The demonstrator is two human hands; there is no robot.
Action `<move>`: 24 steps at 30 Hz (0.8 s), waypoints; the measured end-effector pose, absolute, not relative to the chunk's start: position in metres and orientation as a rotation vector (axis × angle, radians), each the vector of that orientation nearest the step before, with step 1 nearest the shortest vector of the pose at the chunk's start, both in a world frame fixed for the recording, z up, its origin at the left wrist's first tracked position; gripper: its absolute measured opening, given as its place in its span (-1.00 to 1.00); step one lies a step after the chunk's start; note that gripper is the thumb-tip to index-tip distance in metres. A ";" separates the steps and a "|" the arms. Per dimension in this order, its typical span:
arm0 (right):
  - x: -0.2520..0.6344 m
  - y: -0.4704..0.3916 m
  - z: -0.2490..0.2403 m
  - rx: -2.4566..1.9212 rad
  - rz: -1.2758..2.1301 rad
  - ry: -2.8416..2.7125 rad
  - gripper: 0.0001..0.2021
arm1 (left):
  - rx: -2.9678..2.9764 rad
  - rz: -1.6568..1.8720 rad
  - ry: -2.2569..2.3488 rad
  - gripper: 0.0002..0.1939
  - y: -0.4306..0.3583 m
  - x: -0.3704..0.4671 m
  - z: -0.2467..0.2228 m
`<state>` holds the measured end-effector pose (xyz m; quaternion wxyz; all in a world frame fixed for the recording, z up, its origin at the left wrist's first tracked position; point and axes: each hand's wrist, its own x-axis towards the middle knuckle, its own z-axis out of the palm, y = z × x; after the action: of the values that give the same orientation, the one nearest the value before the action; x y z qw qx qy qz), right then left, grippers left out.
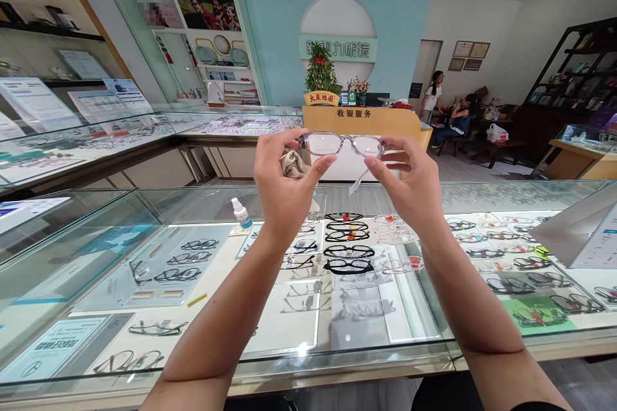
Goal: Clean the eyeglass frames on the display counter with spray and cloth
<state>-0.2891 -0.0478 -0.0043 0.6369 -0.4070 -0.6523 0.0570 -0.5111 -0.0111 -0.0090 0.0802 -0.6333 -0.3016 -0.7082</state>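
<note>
Both hands hold up a pair of clear-framed eyeglasses (345,139) above the glass display case, lenses level. My left hand (284,170) closes on the left end of the frame, its thumb below the lens. A crumpled beige cloth (292,164) is tucked in that same hand. My right hand (409,173) pinches the right end, thumb near the lower rim of the lens. A small white tag (357,183) hangs below the right lens, and faint print shows on that lens.
Under both arms runs the glass display case (212,308) with rows of eyeglasses (349,266) in it. A small white bottle (241,213) stands left of my left hand. A white sign (585,231) is at the right. Beyond are a wooden counter (385,117) and two people (457,119).
</note>
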 end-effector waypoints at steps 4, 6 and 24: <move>-0.289 -0.047 -0.004 -0.923 0.115 -1.491 -0.56 | -1.876 -2.109 -0.926 -0.37 -0.012 -0.511 -0.008; -0.290 -0.048 -0.004 -0.920 0.108 -1.487 -0.57 | -1.878 -2.109 -0.932 -0.37 -0.013 -0.511 -0.008; -0.289 -0.046 -0.005 -0.934 0.057 -1.496 -0.57 | -1.931 -2.114 -0.918 -0.41 -0.013 -0.511 -0.009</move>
<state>-0.2886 -0.0464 -0.0052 0.6354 -0.4086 -0.6548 0.0251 -0.5109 -0.0131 -0.0091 0.0677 -0.6408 -0.3046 -0.7015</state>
